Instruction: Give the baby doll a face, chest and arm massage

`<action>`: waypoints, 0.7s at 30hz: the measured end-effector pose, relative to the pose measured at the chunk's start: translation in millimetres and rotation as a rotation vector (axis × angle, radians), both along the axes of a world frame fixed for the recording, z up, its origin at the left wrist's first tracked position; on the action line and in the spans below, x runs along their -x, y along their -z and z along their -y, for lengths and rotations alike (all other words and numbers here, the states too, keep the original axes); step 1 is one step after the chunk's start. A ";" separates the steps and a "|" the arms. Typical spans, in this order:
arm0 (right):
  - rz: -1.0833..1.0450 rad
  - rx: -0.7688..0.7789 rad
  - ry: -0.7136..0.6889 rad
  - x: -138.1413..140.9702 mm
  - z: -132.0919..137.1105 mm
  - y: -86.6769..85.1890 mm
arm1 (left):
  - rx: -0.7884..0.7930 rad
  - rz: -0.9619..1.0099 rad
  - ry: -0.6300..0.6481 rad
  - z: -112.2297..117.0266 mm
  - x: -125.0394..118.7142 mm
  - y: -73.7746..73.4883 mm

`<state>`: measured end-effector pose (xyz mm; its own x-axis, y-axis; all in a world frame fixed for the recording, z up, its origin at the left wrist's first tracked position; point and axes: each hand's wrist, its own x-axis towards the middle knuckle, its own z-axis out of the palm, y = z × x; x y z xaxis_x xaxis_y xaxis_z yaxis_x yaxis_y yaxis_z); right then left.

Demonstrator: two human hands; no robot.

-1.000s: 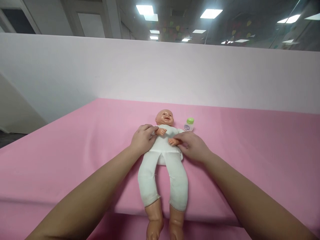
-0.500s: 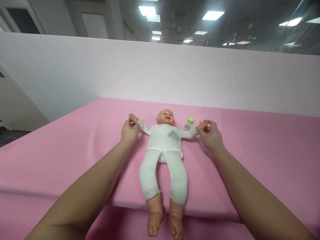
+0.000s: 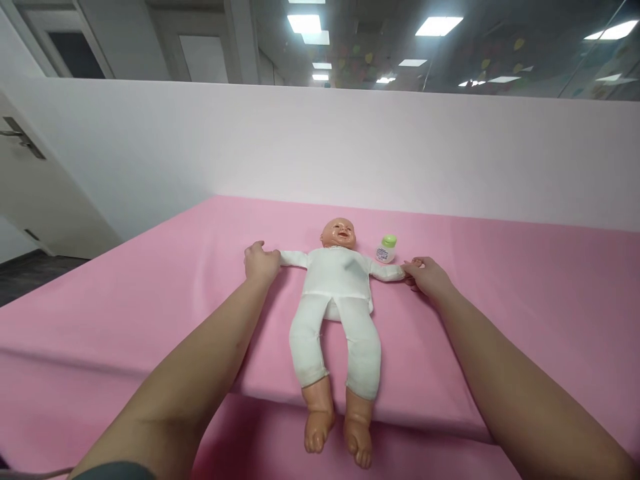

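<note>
A baby doll (image 3: 337,280) with a white cloth body lies on its back on a pink padded surface (image 3: 190,293), arms stretched out to both sides and feet toward me. My left hand (image 3: 262,262) is closed around the doll's hand on the left, which it hides. On the other side, my right hand (image 3: 427,277) grips the doll's other hand at the sleeve end, covering most of it. Beside that arm, near the doll's head, stands a small clear bottle (image 3: 386,251) with a green cap; neither of my hands touches it.
A low white wall (image 3: 350,147) runs behind the pink surface, with glass (image 3: 360,53) above it. To the left is a door with a handle (image 3: 25,137). The doll's feet (image 3: 320,427) hang past the front edge of the padding.
Both doll arms have come down from slightly raised to lower, straight out sideways. My hands moved with them and now cover the doll's hands more. The view has shifted slightly.
</note>
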<state>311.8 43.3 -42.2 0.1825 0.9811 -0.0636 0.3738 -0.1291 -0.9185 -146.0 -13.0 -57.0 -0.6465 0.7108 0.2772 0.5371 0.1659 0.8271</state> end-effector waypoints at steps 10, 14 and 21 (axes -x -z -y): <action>-0.009 -0.017 -0.022 -2.1 -3.6 2.1 | 0.060 -0.080 0.027 7.1 -8.4 -7.8; -0.010 -0.026 -0.016 -0.5 -2.1 1.6 | -0.115 -0.260 0.092 26.9 -40.7 -38.2; -0.012 -0.030 -0.034 -5.0 -4.5 3.9 | -0.220 -0.219 0.563 172.6 -121.1 -89.1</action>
